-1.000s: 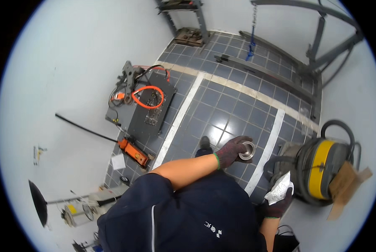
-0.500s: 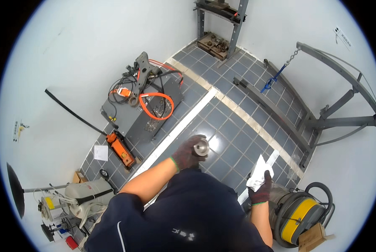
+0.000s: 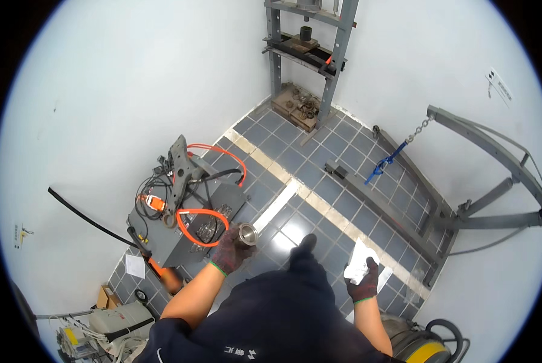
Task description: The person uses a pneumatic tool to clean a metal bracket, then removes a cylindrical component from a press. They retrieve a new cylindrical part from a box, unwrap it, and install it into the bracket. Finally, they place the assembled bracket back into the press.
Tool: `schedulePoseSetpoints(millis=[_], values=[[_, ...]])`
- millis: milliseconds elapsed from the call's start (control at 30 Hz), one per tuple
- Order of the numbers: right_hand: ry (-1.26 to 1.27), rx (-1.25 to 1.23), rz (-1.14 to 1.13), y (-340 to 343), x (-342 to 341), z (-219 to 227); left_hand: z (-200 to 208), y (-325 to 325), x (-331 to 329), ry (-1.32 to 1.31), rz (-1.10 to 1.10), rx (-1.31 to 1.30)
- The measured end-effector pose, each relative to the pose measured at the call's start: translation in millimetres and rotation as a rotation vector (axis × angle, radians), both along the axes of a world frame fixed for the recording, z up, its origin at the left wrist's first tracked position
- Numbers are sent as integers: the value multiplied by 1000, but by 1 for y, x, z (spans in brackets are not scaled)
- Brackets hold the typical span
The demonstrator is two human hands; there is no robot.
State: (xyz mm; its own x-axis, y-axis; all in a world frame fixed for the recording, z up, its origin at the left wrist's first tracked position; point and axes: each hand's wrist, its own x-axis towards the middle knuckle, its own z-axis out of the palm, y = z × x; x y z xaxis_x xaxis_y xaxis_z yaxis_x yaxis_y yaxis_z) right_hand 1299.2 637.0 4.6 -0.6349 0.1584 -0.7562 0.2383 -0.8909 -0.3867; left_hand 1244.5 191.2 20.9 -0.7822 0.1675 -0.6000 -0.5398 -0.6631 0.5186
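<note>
My left hand (image 3: 229,251), in a dark glove with a green-edged cuff, is closed around a round, hollow metal cup (image 3: 248,234). Its open end faces up, and I cannot tell whether it goes right through. In my right hand (image 3: 367,284), gloved the same way, is a crumpled white paper or cloth (image 3: 360,261), gripped with its pointed end sticking up. Just beyond the left hand stands a grey cart (image 3: 156,227) with an orange hose (image 3: 185,233), cables and a grey metal arm (image 3: 177,172) on it.
A grey shop press (image 3: 333,78) stands at the back, with a box of metal parts (image 3: 295,109) at its foot. To the right is an engine hoist (image 3: 489,220) with long floor legs. A yellow-and-grey vacuum cleaner (image 3: 425,351) sits near right; an orange floor jack (image 3: 162,272) lies left.
The view has tilted up and shows more of the press. A dark shoe now reaches forward on the tiles. Both hands keep hold of the metal cup and the white paper or cloth.
</note>
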Motion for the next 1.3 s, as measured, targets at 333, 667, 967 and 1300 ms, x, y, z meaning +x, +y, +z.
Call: schedulePoseSetpoints(millis=[333,667,967,1300], values=[[80,114,315,38,-361,57,68,46,-267,136,69,-609],[19,52,181,7,-585,27,63,-29,-597,308,-61,-1084],[2,80,-72,-23,-768,37,182,-70,-1036,841,-381,-1633],[248,347,13,-44,-957,58,282,-16,-1377,1028,-597,-1991]])
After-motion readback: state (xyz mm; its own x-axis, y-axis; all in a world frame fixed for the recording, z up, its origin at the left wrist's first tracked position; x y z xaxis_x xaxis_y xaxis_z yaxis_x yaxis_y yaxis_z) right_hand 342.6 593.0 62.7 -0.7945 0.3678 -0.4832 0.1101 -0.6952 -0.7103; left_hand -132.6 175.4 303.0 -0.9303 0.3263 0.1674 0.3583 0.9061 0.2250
